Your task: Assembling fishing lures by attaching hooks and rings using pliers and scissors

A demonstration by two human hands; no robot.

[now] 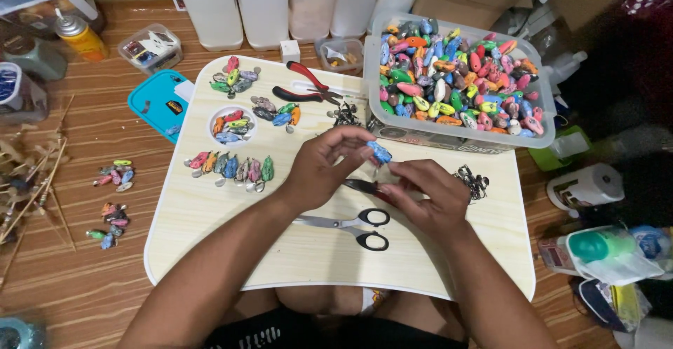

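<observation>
the left hand (324,167) pinches a small blue lure body (379,153) between its fingertips, holding it above the middle of the pale wooden table (210,244). the right hand (427,195) is closed around a red-handled tool (364,186) whose handle pokes out toward the left hand; its fingertips sit just beside the blue lure body. black-handled scissors (354,227) lie flat on the table just below both hands. red-handled pliers (305,88) lie further up the table, near a clear plastic tub (456,135) heaped with painted lure bodies in many colours. a row of finished lures (231,168) lies to the left of the hands, and a small round white dish (214,121) holds a few more. a pile of dark metal hooks (471,181) rests just right of the right hand.
</observation>
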